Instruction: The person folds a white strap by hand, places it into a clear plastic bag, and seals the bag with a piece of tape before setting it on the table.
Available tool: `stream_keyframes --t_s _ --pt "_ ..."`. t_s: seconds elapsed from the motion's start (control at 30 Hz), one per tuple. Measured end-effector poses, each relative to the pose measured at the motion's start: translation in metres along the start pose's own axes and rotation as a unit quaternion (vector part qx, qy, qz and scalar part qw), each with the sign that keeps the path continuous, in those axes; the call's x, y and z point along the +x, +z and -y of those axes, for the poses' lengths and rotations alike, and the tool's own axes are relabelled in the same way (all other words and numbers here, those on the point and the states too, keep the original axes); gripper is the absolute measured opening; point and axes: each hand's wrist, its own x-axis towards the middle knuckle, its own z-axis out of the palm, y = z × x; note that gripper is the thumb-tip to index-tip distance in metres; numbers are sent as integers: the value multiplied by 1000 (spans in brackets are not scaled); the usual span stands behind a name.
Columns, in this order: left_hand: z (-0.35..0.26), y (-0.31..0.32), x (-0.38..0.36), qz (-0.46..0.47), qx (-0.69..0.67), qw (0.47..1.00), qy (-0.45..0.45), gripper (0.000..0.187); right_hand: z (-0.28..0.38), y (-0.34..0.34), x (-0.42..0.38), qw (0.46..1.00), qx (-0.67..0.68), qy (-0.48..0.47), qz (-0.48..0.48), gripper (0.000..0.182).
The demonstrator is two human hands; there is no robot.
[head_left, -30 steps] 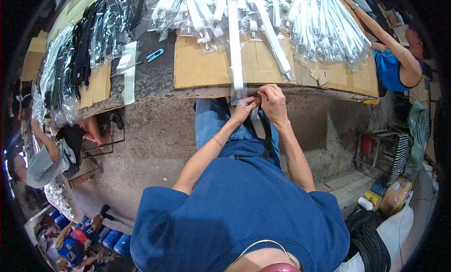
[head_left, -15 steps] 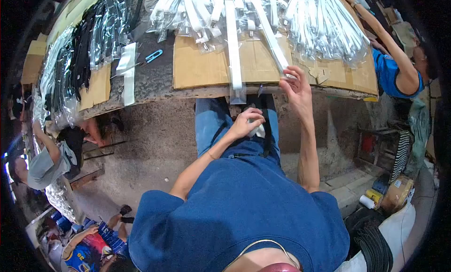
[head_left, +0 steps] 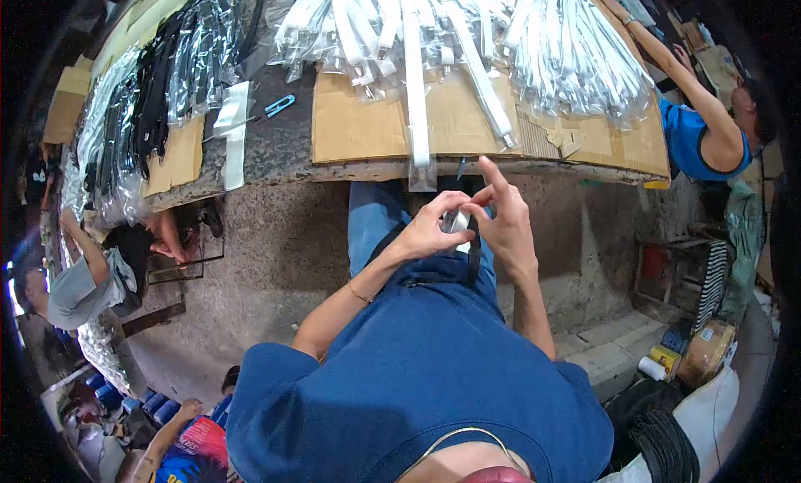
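Observation:
In front of my lap, my left hand has its thumb and fingers closed around a small white piece; its exact kind is not clear. My right hand meets it there, thumb and a finger pinched at the left fingertips, one finger pointing up. Whatever the right pinch holds is too small to make out. Just beyond both hands, a white strap in a clear sleeve lies on a cardboard sheet, its end past the table edge. A second sleeved white strap lies slanted to its right.
Piles of sleeved white straps cover the table's back. Black straps, a white strip and blue thread snips lie left. One co-worker is at right, another at left. A stool stands right.
My right hand has left the slanted strap's end and come down to my left hand. The strap stays on the cardboard. My left hand has barely moved.

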Motion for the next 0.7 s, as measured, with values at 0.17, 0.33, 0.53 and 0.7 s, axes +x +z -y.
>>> stream_keyframes --t_s 0.17,0.33,0.53,0.7 --pt "-3 -11 -9 -72 -198 977 -31 59 6 20 15 997 47 -58 -31 80" --pt "-28 -59 -34 -229 173 958 14 40 36 52 57 990 102 -77 -56 73" --pt "-45 -146 -61 -317 490 808 -83 46 65 141 114 970 238 40 -1 73" --pt "-35 -213 -45 -280 585 713 -266 51 63 206 133 964 246 91 -38 71"
